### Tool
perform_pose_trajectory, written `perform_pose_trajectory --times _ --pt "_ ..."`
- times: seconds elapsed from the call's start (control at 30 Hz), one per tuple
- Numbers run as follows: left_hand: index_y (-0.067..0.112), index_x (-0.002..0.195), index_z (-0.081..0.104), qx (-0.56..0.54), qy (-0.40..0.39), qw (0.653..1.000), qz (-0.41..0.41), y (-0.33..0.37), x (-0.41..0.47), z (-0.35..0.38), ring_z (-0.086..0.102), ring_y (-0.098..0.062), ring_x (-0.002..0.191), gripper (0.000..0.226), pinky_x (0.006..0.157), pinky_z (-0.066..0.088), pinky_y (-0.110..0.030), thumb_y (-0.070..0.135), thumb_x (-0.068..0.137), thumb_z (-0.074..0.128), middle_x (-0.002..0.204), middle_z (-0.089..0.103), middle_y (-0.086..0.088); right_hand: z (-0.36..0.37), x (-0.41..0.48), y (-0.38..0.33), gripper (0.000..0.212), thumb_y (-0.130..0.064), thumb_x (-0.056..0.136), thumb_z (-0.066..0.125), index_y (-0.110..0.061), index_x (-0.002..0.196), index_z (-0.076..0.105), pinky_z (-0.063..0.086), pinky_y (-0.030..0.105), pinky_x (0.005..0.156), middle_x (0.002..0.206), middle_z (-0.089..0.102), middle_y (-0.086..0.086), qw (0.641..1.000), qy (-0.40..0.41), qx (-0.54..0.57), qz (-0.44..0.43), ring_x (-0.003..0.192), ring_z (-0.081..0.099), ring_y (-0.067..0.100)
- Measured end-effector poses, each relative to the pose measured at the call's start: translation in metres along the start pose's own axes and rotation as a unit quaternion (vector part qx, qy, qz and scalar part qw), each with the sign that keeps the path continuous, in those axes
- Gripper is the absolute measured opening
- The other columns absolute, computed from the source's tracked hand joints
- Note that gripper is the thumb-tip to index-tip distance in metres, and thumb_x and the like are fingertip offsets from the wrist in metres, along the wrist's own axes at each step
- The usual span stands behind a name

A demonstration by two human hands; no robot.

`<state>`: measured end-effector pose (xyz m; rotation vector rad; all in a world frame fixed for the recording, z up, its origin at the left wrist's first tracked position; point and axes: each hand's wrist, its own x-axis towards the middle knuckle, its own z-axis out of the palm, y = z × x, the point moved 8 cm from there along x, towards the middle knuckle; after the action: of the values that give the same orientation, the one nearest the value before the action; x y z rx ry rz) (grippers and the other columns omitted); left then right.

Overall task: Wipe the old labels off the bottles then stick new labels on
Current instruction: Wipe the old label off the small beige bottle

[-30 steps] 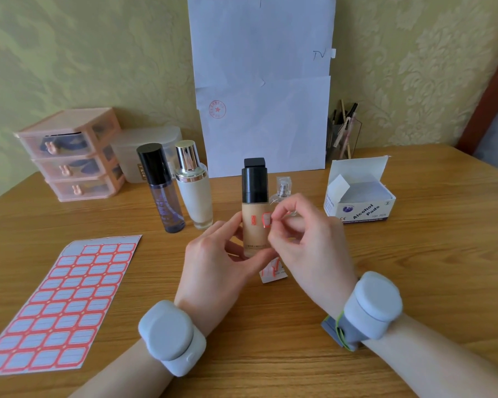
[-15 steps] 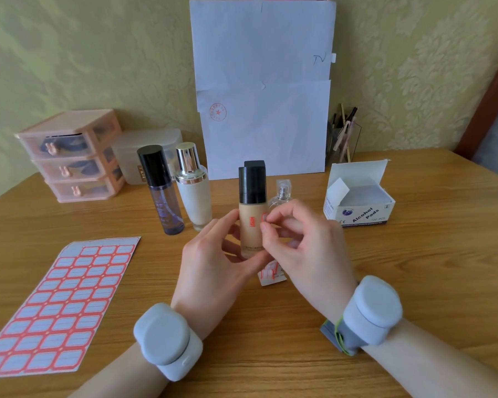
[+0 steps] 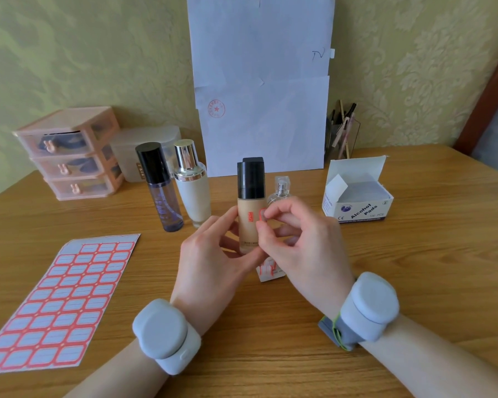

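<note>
Beige bottle [image 3: 249, 202]: upright at centre of the table [image 3: 414, 268], between both hands. Its base is hidden behind the left thumb, so we cannot tell whether it rests on the wood or is lifted. The body is clear and filled with tan liquid, under a tall black cap with a squarer black top. We see fine dark print low on the front. One small red-bordered label [image 3: 251, 216] sits flat on the upper front, long side vertical. The left hand [image 3: 210, 259] grips the lower body, with the forefinger up the left side, the thumb across the lower front and the other fingers curled behind. The right hand [image 3: 302, 242] pinches a second label [image 3: 262, 214] between thumb tip and forefinger tip, its remaining fingers loosely bent. That label lies at the bottle's right edge, just beside the first. We cannot tell how much of it adheres. A torn red-and-white scrap [image 3: 266, 271] lies on the table below the right palm. The label sheet [image 3: 61, 300], rows of red-framed blanks, lies flat to the far left. Behind the hands, from left to right, stand a purple bottle [image 3: 163, 202], a white bottle [image 3: 193, 193] with a silver cap, and a small clear bottle [image 3: 281, 189], the last partly hidden. An open alcohol pad box [image 3: 357, 208] stands to the right.
</note>
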<state>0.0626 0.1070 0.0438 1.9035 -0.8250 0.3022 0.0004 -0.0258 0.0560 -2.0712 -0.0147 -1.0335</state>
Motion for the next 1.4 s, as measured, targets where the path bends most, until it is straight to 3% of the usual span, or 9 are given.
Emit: perform_pose_trajectory --times 0.27,0.4,0.5,0.7,0.87,1.0,1.13,1.3,1.4 --pt "0.032 0.121 0.065 -0.005 -0.009 1.000 -0.014 -0.004 0.000 0.004 0.065 -0.007 0.077 0.053 0.065 0.057 -0.023 0.048 0.071 0.074 0.093 0.064 0.011 0.000 0.001 0.001 0.017 -0.033 0.085 0.063 -0.017 0.089 0.068 0.058 0.030 0.052 0.081 0.073 -0.014 0.999 -0.004 -0.038 0.008 0.060 0.068 0.003" --pt "0.048 0.112 0.056 0.001 -0.013 1.000 -0.001 0.000 -0.001 0.004 0.065 -0.007 0.079 0.046 0.065 0.057 -0.026 0.063 0.069 0.065 0.091 0.063 0.012 -0.001 0.002 0.000 0.016 -0.031 0.086 0.062 -0.016 0.088 0.066 0.057 0.033 0.052 0.074 0.071 -0.012 0.998 -0.003 -0.057 -0.001 0.057 0.065 0.005" --pt "0.060 0.104 0.052 -0.013 -0.013 1.000 -0.010 0.000 -0.001 0.003 0.066 -0.007 0.077 0.040 0.065 0.056 -0.027 0.070 0.067 0.064 0.089 0.065 0.011 -0.001 0.002 0.001 0.006 -0.019 0.088 0.066 -0.015 0.085 0.062 0.054 0.038 0.050 0.064 0.064 -0.015 0.998 0.001 -0.059 -0.005 0.051 0.060 0.007" --pt "0.047 0.110 0.068 -0.092 -0.042 0.993 -0.056 -0.010 0.000 0.008 0.071 -0.015 0.076 0.045 0.073 0.060 -0.044 0.061 0.069 0.078 0.093 0.071 0.009 -0.002 0.002 0.003 0.012 -0.037 0.092 0.052 -0.024 0.092 0.053 0.054 0.021 0.051 0.077 0.069 -0.015 1.000 -0.007 0.016 0.011 0.063 0.069 0.003" --pt "0.052 0.107 0.063 -0.059 -0.026 0.998 -0.022 -0.003 -0.002 0.005 0.069 -0.010 0.075 0.032 0.068 0.059 -0.036 0.051 0.076 0.073 0.088 0.068 0.008 0.004 0.000 0.002 0.019 -0.043 0.089 0.061 -0.024 0.092 0.057 0.057 0.036 0.050 0.087 0.074 -0.015 1.000 -0.018 0.009 0.007 0.059 0.070 0.006" --pt "0.065 0.103 0.056 -0.060 -0.039 0.997 -0.031 -0.005 -0.001 0.007 0.069 -0.008 0.079 0.034 0.069 0.058 -0.029 0.059 0.072 0.070 0.091 0.068 0.008 0.004 0.001 -0.001 0.015 -0.039 0.095 0.054 -0.024 0.090 0.055 0.052 0.036 0.047 0.070 0.069 -0.007 0.999 -0.027 -0.034 -0.031 0.054 0.064 0.010" --pt "0.059 0.102 0.060 -0.074 -0.045 0.995 -0.048 -0.011 -0.001 0.009 0.067 -0.007 0.083 0.031 0.075 0.057 -0.029 0.046 0.077 0.072 0.095 0.068 0.007 0.004 0.001 -0.005 0.011 -0.036 0.096 0.051 -0.029 0.089 0.048 0.045 0.024 0.044 0.059 0.058 -0.013 0.998 -0.025 -0.038 -0.048 0.049 0.055 0.006" --pt "0.041 0.111 0.071 -0.149 -0.069 0.982 -0.093 -0.016 0.000 0.014 0.074 -0.012 0.086 0.031 0.084 0.060 -0.042 0.025 0.085 0.078 0.098 0.076 0.005 0.003 0.001 -0.004 0.010 -0.034 0.097 0.050 -0.028 0.090 0.046 0.048 0.025 0.046 0.061 0.055 -0.017 0.999 -0.026 -0.019 -0.042 0.054 0.060 0.006" --pt "0.035 0.115 0.072 -0.191 -0.076 0.973 -0.102 -0.014 -0.002 0.014 0.076 -0.018 0.090 0.032 0.087 0.059 -0.050 0.021 0.087 0.078 0.100 0.078 0.004 0.004 0.001 -0.005 0.009 -0.035 0.098 0.050 -0.028 0.092 0.047 0.054 0.033 0.049 0.065 0.061 -0.012 0.999 -0.027 -0.014 -0.040 0.059 0.065 0.009"
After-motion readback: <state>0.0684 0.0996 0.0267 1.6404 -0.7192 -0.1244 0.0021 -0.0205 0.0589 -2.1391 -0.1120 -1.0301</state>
